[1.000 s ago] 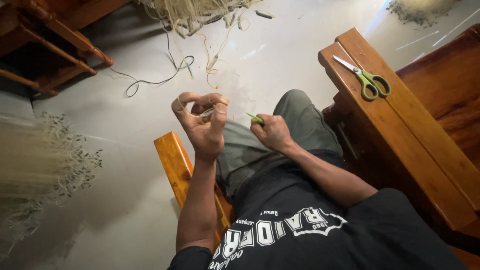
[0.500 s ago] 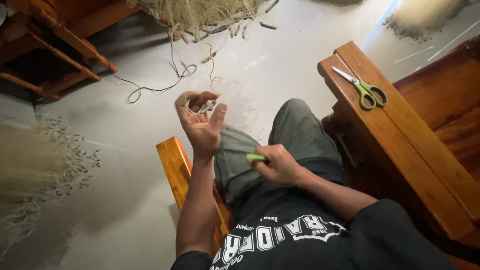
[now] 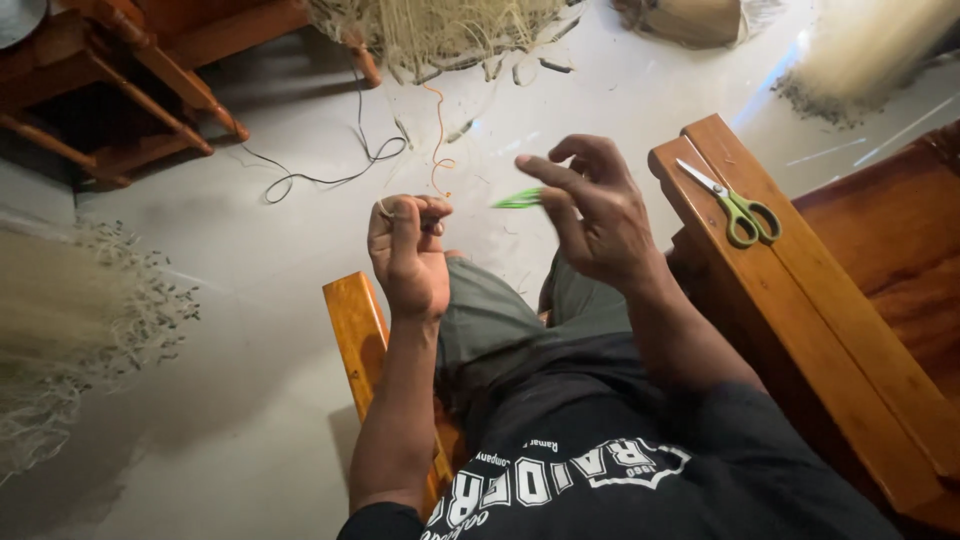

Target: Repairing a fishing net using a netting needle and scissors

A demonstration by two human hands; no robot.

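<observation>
Floor (image 3: 300,300) pale, bench (image 3: 800,300) wooden

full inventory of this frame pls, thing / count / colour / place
scissors: 1, green handles, lying on the wooden bench top at right
wooden bench: 1, reddish brown, right side
wooden seat edge: 1, orange-brown, under the person, centre left
wooden furniture frame: 1, reddish brown, top left
netting heaps: several, pale cream, left edge, top centre, top right
cord: 1, dark, looped on the grey floor, top centre
orange thread: 1, hanging above the left hand
green tool: 1, small, flat, blurred, in the right hand
left hand: 1, pinching pale line, centre
right hand: 1, raised, holding the green tool
</observation>
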